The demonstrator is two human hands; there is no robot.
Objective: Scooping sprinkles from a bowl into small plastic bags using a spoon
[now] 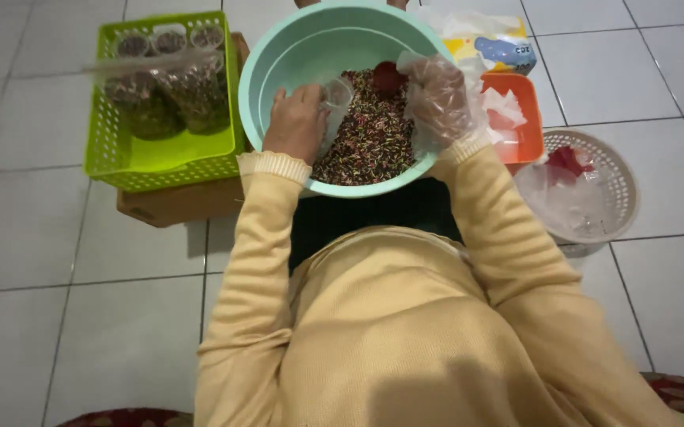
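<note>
One yellow sweater (405, 332) nearest, two sleeves reaching toward 12 o'clock. One mint basin (278, 63) ahead, one heap of dark speckled mix (373, 138) inside. Left hand (296, 120), bare, curled around one small clear plastic cup (335, 99), cup at mix edge. Right hand (438, 99), one clear plastic glove on, fingers bent over one red scoop (388, 77) in mix; grip partly hidden. At 10 o'clock, one green basket (160, 154), three filled clear bags (172, 95). At 2 o'clock, one orange tray (525, 130); at 3 o'clock, one beige round basket (623, 186).
</note>
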